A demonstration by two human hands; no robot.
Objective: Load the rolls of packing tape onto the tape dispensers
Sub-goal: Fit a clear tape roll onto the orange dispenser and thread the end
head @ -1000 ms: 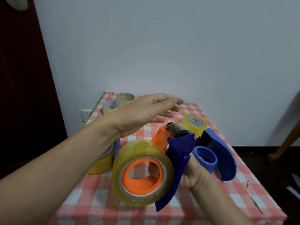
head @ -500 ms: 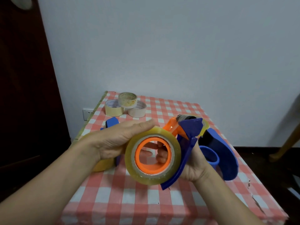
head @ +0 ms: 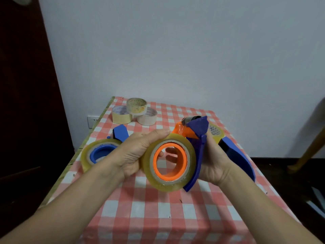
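Head camera, from the left: a blue plastic dispenser already carrying a yellowish clear roll lies on the red-and-white checked surface. Just beside it the left hand has thumb and fingers curled round a second yellowish clear tape roll, which sits on the orange hub of a blue dispenser frame held above the surface. The right hand has its fingers clamped on that frame from behind, and further right another blue dispenser lies beside a small yellow roll.
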